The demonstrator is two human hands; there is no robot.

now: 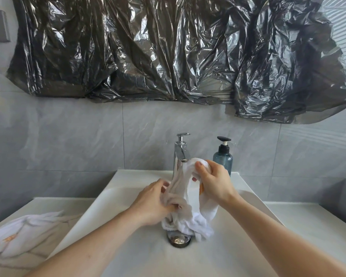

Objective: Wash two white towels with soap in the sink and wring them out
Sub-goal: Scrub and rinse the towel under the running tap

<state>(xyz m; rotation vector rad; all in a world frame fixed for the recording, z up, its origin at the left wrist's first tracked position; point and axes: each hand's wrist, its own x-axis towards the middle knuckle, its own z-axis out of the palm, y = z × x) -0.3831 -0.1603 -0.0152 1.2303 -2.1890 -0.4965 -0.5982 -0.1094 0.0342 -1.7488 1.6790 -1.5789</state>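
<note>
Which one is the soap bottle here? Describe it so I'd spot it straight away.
Start at the white sink below the black plastic sheeting. Behind the basin stands the chrome faucet, and just to its right is the soap bottle. Unlike the shiny metal faucet, it is translucent blue-grey with a black pump top, partly hidden by the right hand that grips the towel.

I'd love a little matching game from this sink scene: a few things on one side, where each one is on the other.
Things:
1. soap bottle
2. second towel
3. drain
4. towel in both hands

Places:
A. on the counter, left of the sink
B. behind the basin, right of the faucet
C. above the drain
D. bottom of the basin

Pairs: 1-B, 2-A, 3-D, 4-C
</note>
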